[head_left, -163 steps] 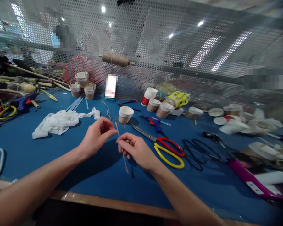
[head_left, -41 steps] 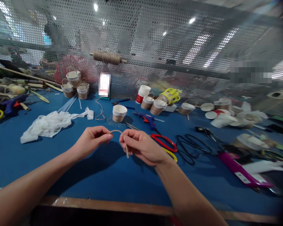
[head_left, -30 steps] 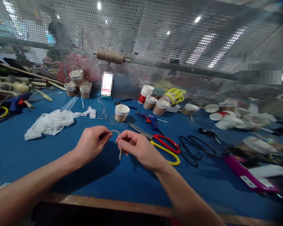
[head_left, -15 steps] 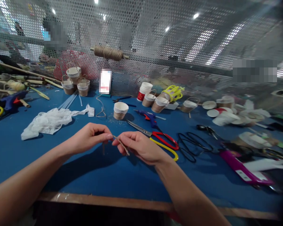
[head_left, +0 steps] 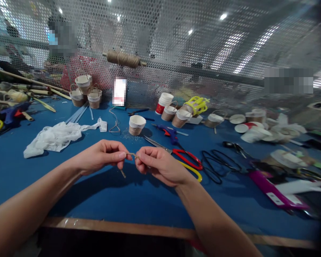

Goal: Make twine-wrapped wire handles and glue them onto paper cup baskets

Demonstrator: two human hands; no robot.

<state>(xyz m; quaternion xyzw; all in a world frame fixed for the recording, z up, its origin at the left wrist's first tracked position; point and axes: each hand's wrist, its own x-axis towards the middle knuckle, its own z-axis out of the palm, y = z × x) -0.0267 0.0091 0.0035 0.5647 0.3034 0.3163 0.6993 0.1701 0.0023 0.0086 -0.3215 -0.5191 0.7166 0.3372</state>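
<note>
My left hand [head_left: 103, 160] and my right hand [head_left: 157, 164] are both closed in a pinch on a short piece of brown twine [head_left: 131, 155], held just above the blue table [head_left: 117, 194]. The twine spans the small gap between my fingertips, and a loose end hangs below my left fingers. A small twine-wrapped paper cup [head_left: 136, 125] stands a little beyond my hands. Red and yellow scissors [head_left: 186, 164] lie just right of my right hand.
A white plastic bag [head_left: 52, 137] lies at the left. A twine spool [head_left: 123, 59] hangs on the perforated metal screen [head_left: 192, 53]. Cup baskets [head_left: 85, 94], a blue glue gun [head_left: 169, 132], black scissors [head_left: 219, 166] and scattered cups [head_left: 253, 130] fill the back and right. A person sits behind the screen.
The twine went from a straight upright strip to a bent loop, and is now drawn short between my fingertips. My hands have closed in on each other.
</note>
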